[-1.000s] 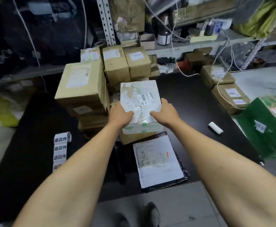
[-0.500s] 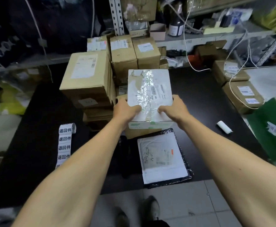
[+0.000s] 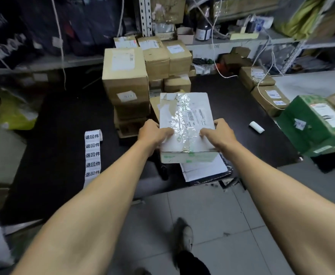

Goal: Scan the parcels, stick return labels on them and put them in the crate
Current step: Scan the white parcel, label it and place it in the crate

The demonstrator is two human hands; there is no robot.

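Observation:
A white taped parcel [image 3: 186, 124] with green print and a barcode label is held above the black table [image 3: 59, 135]. My left hand [image 3: 152, 133] grips its near left edge, thumb on top. My right hand [image 3: 220, 133] grips its near right edge the same way. A strip of return labels [image 3: 92, 153] with black characters lies on the table to the left. Under the parcel a white mailer bag [image 3: 204, 169] lies flat at the table's front edge. Stacked brown parcels [image 3: 127, 80] stand just behind. No crate shows in this view.
More brown parcels [image 3: 269, 98] and a green box [image 3: 311, 124] lie along the right side, with a small white roll [image 3: 256, 127] near them. A dark object [image 3: 163, 171] lies by the table's front edge. Shelving with cables rises behind. A yellow bag [image 3: 13, 110] lies at the left.
Both hands have lifted the white parcel off the stack and drawn it toward me, now over the white mailer. The view has shifted back and down.

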